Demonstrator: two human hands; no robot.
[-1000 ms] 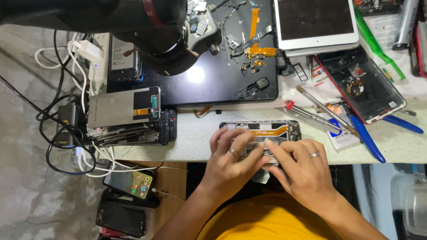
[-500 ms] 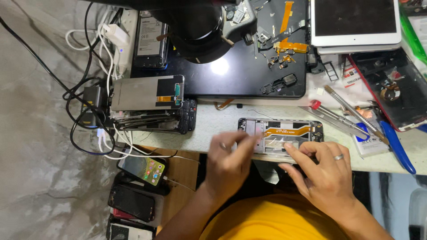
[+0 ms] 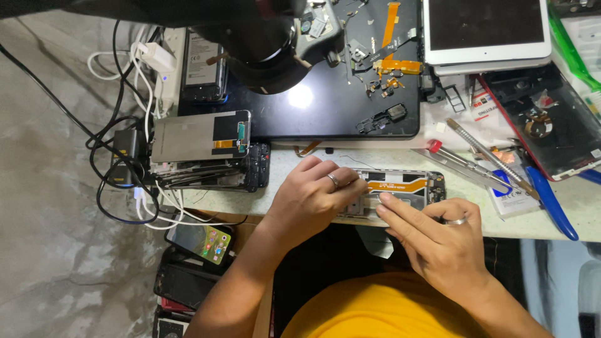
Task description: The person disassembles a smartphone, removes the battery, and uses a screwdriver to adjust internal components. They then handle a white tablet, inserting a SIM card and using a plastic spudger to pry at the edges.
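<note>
Both hands have drawn closer together over the opened phone frame (image 3: 394, 191) since half a second ago, and the view has slid slightly left. That frame lies at the front edge of the counter (image 3: 563, 219). Left hand (image 3: 310, 200) curls loosely over the frame's left end, covering it, ringed finger bent. Right hand (image 3: 438, 241) lies just below the frame, fingers (image 3: 400, 216) stretched flat onto its lower edge, half open. Whatever sits beneath the fingertips is hidden. Right of the frame rest metal screwdrivers (image 3: 476, 153); left of it, stacked phone parts (image 3: 206, 156).
</note>
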